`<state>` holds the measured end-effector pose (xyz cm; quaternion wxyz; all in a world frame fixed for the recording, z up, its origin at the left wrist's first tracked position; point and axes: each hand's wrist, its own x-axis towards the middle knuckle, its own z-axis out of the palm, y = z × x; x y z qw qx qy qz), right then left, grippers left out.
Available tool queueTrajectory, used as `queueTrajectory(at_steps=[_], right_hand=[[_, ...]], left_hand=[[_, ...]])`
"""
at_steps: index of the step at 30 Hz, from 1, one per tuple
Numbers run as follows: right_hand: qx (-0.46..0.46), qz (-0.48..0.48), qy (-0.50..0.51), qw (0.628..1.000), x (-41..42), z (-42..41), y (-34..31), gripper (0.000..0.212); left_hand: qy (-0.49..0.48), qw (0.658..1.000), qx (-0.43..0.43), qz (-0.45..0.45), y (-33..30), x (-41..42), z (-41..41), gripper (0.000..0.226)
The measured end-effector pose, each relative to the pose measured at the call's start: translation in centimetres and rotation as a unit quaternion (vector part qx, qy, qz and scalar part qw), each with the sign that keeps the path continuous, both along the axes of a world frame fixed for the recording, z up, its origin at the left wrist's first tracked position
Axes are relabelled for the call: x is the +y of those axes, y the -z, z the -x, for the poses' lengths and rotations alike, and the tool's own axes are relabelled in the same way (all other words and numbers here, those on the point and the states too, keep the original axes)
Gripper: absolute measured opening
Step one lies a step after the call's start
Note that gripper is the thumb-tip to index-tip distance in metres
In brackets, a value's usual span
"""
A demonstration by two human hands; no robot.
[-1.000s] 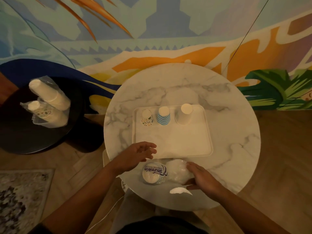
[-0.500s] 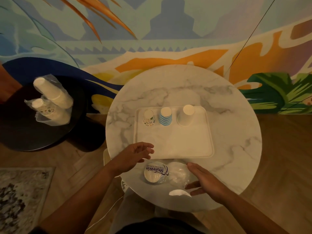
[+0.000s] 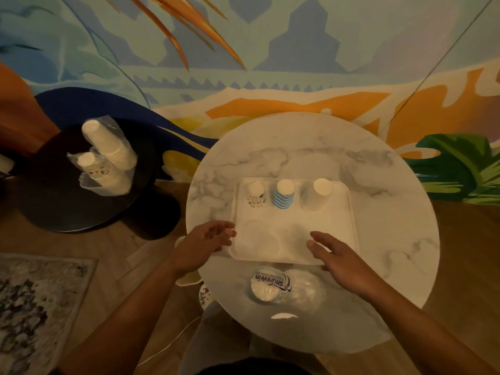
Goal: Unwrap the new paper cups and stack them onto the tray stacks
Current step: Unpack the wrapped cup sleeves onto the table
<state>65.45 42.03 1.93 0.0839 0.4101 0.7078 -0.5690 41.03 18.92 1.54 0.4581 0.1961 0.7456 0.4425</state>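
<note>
A white tray [image 3: 292, 239] lies on the round marble table [image 3: 392, 212]. Along its far side stand three upside-down cup stacks: a dotted one [image 3: 256, 194], a blue striped one [image 3: 283, 194] and a plain white one [image 3: 318, 194]. A plastic-wrapped pack of cups [image 3: 273, 285] with blue lettering lies on the table near me, below the tray. My left hand [image 3: 203, 246] hovers open at the tray's near left corner. My right hand [image 3: 338, 257] is open, fingers spread, over the tray's near right edge. Neither hand holds anything.
A low black round table [image 3: 54, 207] at the left carries two wrapped sleeves of cups, one plain white [image 3: 109, 144] and one dotted [image 3: 101, 171]. A torn white scrap [image 3: 284, 316] lies near the marble table's front edge. A patterned rug [image 3: 32, 307] covers the floor at lower left.
My right hand has let go of the wrapped pack and moved up over the tray's near edge. My left hand stays open near the tray's left corner. The view has shifted slightly.
</note>
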Motion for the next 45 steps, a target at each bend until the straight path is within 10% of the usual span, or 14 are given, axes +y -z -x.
queueTrajectory(at_steps=[17,30,34,45], right_hand=[[0.099,-0.057,-0.249,0.962,-8.7,28.1,-2.0,0.053],[0.124,-0.009,-0.248,0.961,-18.6,47.1,1.6,0.061],[0.117,0.018,-0.241,0.963,-20.9,50.5,3.4,0.066],[0.098,0.024,-0.233,0.967,-23.2,55.4,6.1,0.059]], left_hand=[[-0.197,0.966,0.161,0.033,-1.7,-11.6,17.7,0.023],[-0.324,0.919,0.216,0.062,4.1,-17.8,34.8,0.081],[-0.293,0.938,0.174,0.057,5.8,-18.0,38.0,0.099],[-0.171,0.969,0.175,0.001,8.3,-16.6,41.0,0.059]])
